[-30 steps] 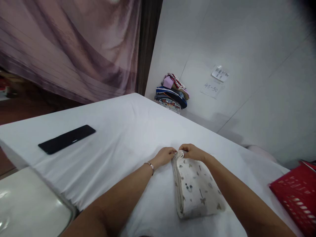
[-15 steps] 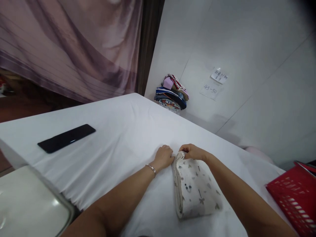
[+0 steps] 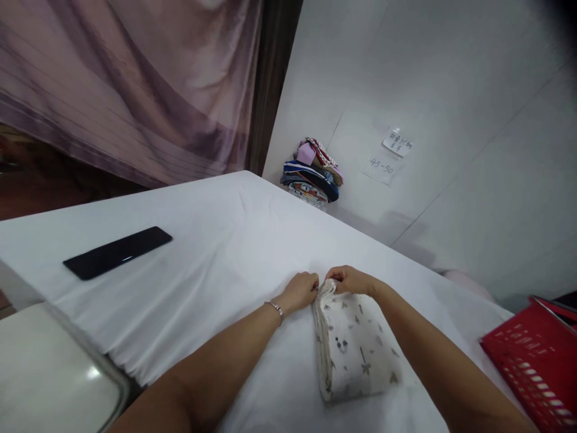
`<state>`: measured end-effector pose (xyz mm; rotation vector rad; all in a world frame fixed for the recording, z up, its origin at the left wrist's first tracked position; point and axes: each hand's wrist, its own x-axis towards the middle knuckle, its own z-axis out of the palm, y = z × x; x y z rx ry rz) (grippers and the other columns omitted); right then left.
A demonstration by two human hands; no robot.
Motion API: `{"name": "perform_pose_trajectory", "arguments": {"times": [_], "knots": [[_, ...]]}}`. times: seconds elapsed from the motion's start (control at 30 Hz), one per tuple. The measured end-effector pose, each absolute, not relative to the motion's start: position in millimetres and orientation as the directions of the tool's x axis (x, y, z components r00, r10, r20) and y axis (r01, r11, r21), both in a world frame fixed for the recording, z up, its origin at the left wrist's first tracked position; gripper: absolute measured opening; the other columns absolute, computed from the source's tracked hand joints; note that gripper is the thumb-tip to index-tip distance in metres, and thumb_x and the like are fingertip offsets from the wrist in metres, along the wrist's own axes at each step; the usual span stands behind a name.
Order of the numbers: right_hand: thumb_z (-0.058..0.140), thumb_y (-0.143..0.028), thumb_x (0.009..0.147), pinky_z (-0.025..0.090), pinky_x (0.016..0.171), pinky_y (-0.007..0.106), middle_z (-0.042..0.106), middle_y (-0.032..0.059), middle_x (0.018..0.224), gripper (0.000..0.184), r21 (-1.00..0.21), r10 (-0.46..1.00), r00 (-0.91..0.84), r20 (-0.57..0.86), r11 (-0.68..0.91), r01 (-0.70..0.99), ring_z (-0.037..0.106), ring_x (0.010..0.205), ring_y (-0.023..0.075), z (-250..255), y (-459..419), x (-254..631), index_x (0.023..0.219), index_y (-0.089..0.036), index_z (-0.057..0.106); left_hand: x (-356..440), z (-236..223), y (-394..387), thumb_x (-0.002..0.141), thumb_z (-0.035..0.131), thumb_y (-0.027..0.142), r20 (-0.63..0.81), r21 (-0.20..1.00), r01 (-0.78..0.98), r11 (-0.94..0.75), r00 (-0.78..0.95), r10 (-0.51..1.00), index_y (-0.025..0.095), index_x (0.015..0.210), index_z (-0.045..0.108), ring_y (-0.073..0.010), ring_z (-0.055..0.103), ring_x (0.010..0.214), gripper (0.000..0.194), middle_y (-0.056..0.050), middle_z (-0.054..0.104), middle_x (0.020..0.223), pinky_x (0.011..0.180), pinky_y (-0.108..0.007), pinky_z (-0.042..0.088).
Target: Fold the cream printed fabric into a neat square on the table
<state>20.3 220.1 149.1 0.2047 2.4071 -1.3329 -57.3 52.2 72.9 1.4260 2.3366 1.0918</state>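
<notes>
A folded white cloth (image 3: pixel 360 349) with a grey and brown print of leaves and small figures lies in several layers on the white-covered table. My right hand (image 3: pixel 349 278) is closed on its far edge, pinching the layers between thumb and fingers. At the far left corner of the same cloth, my left hand (image 3: pixel 303 290) has its fingers curled in and closed against the edge; its fingertips are partly hidden. A bracelet (image 3: pixel 274 311) circles my left wrist.
The white-covered table (image 3: pixel 252 234) carries a black phone (image 3: pixel 119 251) at the left. Folded clothes (image 3: pixel 311 174) are stacked by the wall at the far edge. A red plastic basket (image 3: pixel 527 355) stands at right, a pale stool-like surface (image 3: pixel 49 367) at lower left. Paper notes (image 3: pixel 383 165) hang on the wall.
The left fingers have curled in more tightly at the cloth's corner. The right hand keeps its hold on the far edge, and the cloth lies almost as before. The view has shifted slightly.
</notes>
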Motion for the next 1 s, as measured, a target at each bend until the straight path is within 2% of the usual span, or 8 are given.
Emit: {"name": "perform_pose_trajectory", "arguments": {"times": [0.13, 0.3, 0.43, 0.6, 0.83, 1.0], "knots": [[0.061, -0.009, 0.055, 0.043, 0.064, 0.022, 0.065, -0.0026, 0.078, 0.031, -0.791, -0.056, -0.908, -0.416, 0.514, 0.331, 0.058, 0.07, 0.0123, 149.7, 222.0, 22.0, 0.084, -0.018, 0.063, -57.7, 68.2, 54.9, 0.071, 0.049, 0.016, 0.184, 0.762, 0.601, 0.243, -0.559, 0.808, 0.019, 0.08, 0.055, -0.0143, 0.05, 0.063, 0.011, 0.0, 0.057, 0.07, 0.055, -0.025, 0.032], [0.065, -0.011, 0.054, 0.044, 0.066, 0.023, 0.066, -0.003, 0.077, 0.031, -0.804, -0.102, -0.88, -0.463, 0.465, 0.369, 0.059, 0.069, 0.0122, 154.0, 224.0, 18.6, 0.084, -0.018, 0.064, -58.9, 59.8, 66.1, 0.07, 0.053, 0.018, 0.103, 0.961, 0.254, 0.111, -0.7, 0.706, 0.018, 0.078, 0.051, -0.0104, 0.049, 0.061, 0.009, 0.003, 0.053, 0.067, 0.054, -0.021, 0.035], [0.066, -0.011, 0.051, 0.044, 0.064, 0.022, 0.065, -0.0041, 0.072, 0.03, -0.791, -0.097, -0.869, -0.484, 0.475, 0.387, 0.058, 0.066, 0.0114, 157.2, 220.4, 10.1, 0.081, -0.017, 0.065, -59.0, 54.2, 72.6, 0.069, 0.053, 0.018, 0.087, 0.988, 0.15, 0.031, -0.716, 0.692, 0.018, 0.085, 0.05, -0.0081, 0.046, 0.056, 0.016, 0.006, 0.049, 0.063, 0.052, -0.019, 0.035], [0.065, -0.012, 0.052, 0.045, 0.065, 0.024, 0.065, -0.0045, 0.069, 0.026, -0.784, -0.071, -0.895, -0.441, 0.516, 0.345, 0.058, 0.065, 0.0118, 160.4, 214.1, 3.0, 0.078, -0.018, 0.066, -58.4, 53.1, 73.1, 0.068, 0.053, 0.018, 0.083, 0.994, 0.008, -0.108, -0.699, 0.71, 0.018, 0.09, 0.05, -0.0074, 0.043, 0.051, 0.022, 0.007, 0.047, 0.058, 0.049, -0.019, 0.032], [0.063, -0.016, 0.057, 0.047, 0.07, 0.027, 0.066, -0.0032, 0.075, 0.029, -0.75, -0.042, -0.933, -0.356, 0.609, 0.259, 0.058, 0.072, 0.0147, 156.8, 216.8, 2.9, 0.084, -0.02, 0.069, -56.3, 73.1, 63.2, 0.072, 0.053, 0.023, -0.035, 0.996, -0.083, -0.031, -0.685, 0.728, 0.017, 0.102, 0.051, -0.0094, 0.047, 0.055, 0.03, 0.005, 0.051, 0.061, 0.055, -0.022, 0.037], [0.061, -0.015, 0.058, 0.046, 0.07, 0.025, 0.066, -0.0043, 0.078, 0.039, -0.709, -0.028, -0.934, -0.356, 0.66, 0.25, 0.058, 0.073, 0.0141, 149.8, 218.9, 0.4, 0.096, -0.022, 0.069, -55.4, 79.9, 57.7, 0.07, 0.062, 0.042, -0.055, 0.996, -0.087, 0.001, -0.626, 0.778, 0.017, 0.109, 0.05, -0.0113, 0.05, 0.063, 0.047, 0.003, 0.054, 0.069, 0.059, -0.024, 0.038]]}}
